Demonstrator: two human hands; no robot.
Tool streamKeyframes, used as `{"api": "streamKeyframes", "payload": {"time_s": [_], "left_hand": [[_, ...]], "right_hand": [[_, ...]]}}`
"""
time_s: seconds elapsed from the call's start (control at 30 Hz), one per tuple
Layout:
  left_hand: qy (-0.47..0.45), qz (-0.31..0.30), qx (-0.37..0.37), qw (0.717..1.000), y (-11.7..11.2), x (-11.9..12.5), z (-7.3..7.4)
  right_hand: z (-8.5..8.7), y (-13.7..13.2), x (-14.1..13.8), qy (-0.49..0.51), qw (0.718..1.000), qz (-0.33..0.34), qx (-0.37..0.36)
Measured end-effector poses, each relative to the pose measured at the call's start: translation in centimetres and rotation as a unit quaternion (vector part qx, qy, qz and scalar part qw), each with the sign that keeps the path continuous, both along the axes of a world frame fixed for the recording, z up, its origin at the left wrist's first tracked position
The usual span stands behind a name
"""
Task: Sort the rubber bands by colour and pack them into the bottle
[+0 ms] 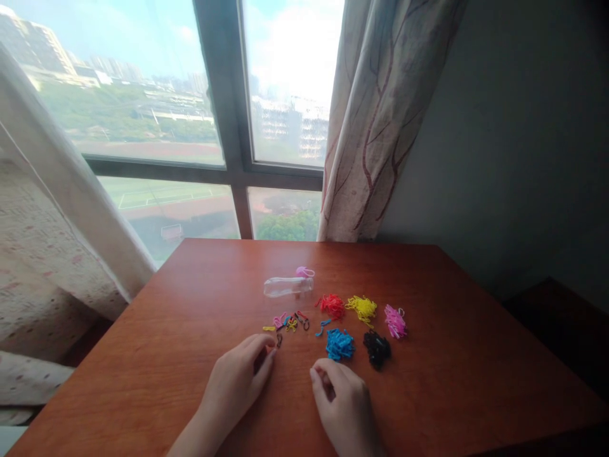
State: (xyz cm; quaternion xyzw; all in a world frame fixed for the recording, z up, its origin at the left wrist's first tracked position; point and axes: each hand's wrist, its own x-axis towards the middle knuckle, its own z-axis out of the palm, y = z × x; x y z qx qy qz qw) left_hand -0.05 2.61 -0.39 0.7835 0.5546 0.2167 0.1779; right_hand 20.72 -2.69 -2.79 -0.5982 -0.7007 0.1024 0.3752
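My left hand (240,374) is over the table with thumb and index finger brought together. At their tips is a small black loop-shaped piece (279,341), which they seem to pinch. To the right, my right hand (342,400) has its fingers curled and thumb against the index finger; anything between them is hidden. Just beyond it lies a blue pile of small pieces (339,344), with a black pile (377,349) to its right. Beyond my left hand is a mixed group of coloured pieces (291,324). A couple of loose blue pieces (322,327) lie between that group and the piles.
Red (332,306), yellow (362,309) and pink piles (395,322) lie farther back on the brown table (190,304). A clear plastic container (288,287) lies on its side, a pink looped part (305,272) behind it. Window and curtains (375,127) stand beyond the table's far edge.
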Motion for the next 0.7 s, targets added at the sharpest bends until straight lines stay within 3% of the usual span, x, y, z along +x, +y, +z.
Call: {"api": "streamKeyframes", "payload": {"time_s": [0.23, 0.7], "left_hand": [[0.033, 0.031, -0.023, 0.999, -0.1, 0.7, 0.5], [0.069, 0.052, -0.031, 0.996, -0.1, 1.5, 0.8]], "right_hand": [[0.8, 1.0, -2.4, -0.037, 0.998, 0.037, -0.033], [0.7, 0.8, -2.0, -0.023, 0.996, 0.05, -0.074]]}}
